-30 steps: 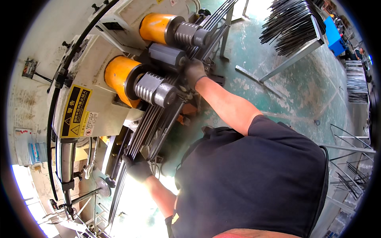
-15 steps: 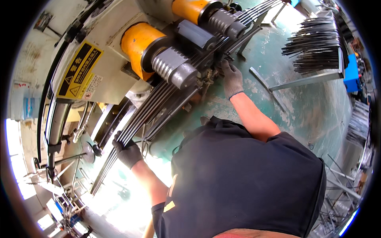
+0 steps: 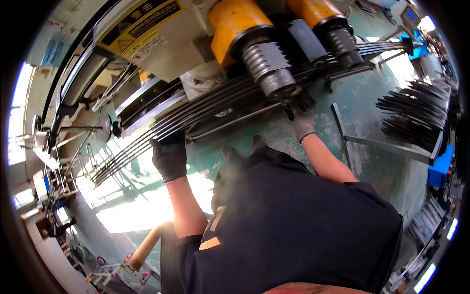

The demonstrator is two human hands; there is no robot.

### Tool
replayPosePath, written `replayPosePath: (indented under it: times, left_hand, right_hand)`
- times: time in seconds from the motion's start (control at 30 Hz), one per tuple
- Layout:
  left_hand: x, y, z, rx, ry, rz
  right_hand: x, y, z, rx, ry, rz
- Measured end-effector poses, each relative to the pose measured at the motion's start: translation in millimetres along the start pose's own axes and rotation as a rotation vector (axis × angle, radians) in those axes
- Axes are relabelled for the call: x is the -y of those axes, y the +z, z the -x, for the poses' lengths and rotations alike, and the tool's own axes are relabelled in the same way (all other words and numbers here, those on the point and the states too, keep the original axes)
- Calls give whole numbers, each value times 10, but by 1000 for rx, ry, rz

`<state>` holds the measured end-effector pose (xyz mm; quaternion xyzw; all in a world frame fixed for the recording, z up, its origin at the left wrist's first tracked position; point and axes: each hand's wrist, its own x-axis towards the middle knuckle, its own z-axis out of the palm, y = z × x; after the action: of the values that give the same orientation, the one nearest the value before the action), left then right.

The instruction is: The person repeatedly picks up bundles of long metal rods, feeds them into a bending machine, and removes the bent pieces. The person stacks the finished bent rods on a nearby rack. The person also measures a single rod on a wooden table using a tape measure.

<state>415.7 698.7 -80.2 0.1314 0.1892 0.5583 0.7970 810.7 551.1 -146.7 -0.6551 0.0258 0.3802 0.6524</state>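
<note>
Several long thin metal rods [image 3: 147, 141] run side by side on a slant beneath the ridged rollers of a machine. At their near edge, my left hand [image 3: 170, 159] in a dark glove is closed against the rods. Its thumb shows at the side, while the other fingers are in shadow and partly hidden. My right hand [image 3: 302, 123], also gloved, reaches up beneath the nearer ridged roller [image 3: 268, 66]. Those fingers are curled at a dark part of the machine, and what they grip is hard to make out.
Two orange cylindrical housings [image 3: 240, 22] carry the rollers. Along the near side of the rods runs a dark bar [image 3: 235, 120]. To the right, a metal stand [image 3: 387, 147] holds a pile of dark strips [image 3: 416, 112]. A hose [image 3: 58, 93] hangs at left.
My view has turned, so the machine and rods sit farther right and flatter. My left hand now shows nearer the rods' lower edge. My right hand stays close to the rollers.
</note>
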Motion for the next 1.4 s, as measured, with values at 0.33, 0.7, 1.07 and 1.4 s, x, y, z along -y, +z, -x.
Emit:
replayPosePath:
  times: [0.33,0.7,1.07,1.4]
  left_hand:
    - [-1935,-1040,314,-336,381,187]
    - [-4924,-2549,444,-668,617,-163]
    - [-4811,-2424,182,-200,375,-364]
    - [-5038,-2298,46,-161,169,-472]
  right_hand:
    - [-1161,-1133,-410,-122,27,709]
    - [-1922,-1154,1049,-327,-56,1374]
    - [-2276,-1250,1035,-58,-200,1531]
    - [-2225,-661,1207,-76,-126,1269]
